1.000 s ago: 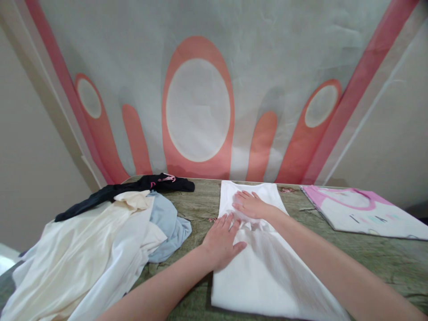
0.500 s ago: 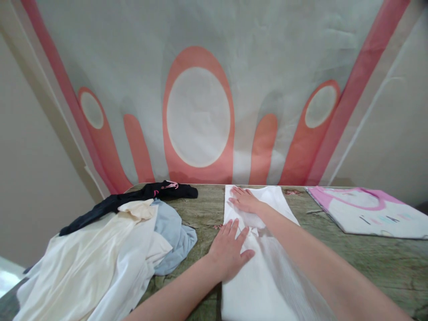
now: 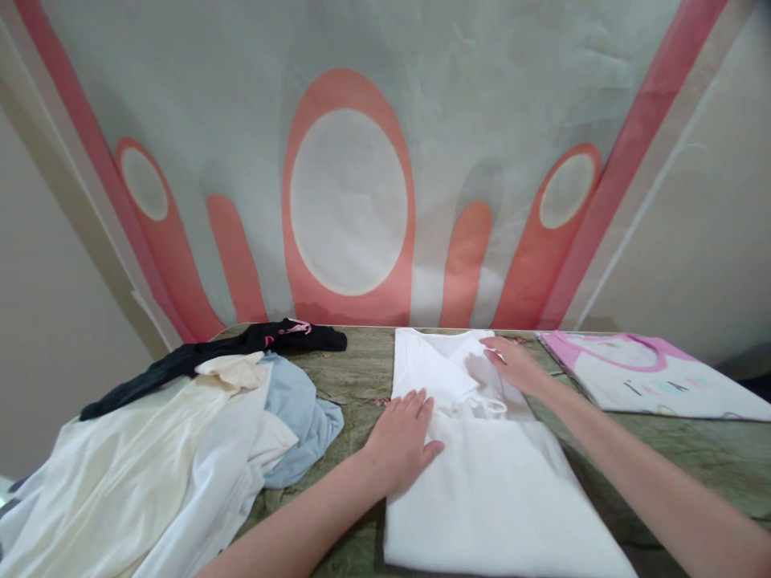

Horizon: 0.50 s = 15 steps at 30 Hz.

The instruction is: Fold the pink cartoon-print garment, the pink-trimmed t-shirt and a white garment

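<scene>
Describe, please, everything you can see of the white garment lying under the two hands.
The white garment is a plain, finely ribbed, soft-looking fabric, lying flat on the green marbled table, folded into a long narrow shape running away from the person. Its far end shows a folded-over flap and thin straps. The left hand presses flat on its left edge near the middle; the right hand rests open on the far right part. A pile of clothes lies apart at its left, a pink-trimmed folded shirt at its right.

Soft even light, faint shadows, wide-angle edge warp.
</scene>
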Each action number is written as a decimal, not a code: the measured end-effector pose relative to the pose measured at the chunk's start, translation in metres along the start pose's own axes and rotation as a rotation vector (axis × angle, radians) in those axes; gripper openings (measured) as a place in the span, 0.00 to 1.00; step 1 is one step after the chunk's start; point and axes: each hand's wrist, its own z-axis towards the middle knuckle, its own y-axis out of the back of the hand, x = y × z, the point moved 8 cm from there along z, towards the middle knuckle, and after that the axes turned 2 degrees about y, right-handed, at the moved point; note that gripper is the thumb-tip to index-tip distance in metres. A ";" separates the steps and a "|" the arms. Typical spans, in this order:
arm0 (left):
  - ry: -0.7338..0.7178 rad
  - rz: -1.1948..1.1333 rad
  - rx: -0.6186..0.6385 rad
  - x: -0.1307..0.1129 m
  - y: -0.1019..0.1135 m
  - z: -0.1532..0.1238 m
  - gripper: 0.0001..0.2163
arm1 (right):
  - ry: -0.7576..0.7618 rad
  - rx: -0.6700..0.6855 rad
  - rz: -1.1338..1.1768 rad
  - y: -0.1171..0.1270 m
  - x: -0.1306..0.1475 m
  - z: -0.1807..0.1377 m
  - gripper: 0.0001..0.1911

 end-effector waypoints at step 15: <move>-0.249 -0.073 -0.038 -0.053 0.027 0.052 0.12 | -0.087 0.081 0.376 0.007 0.026 -0.079 0.16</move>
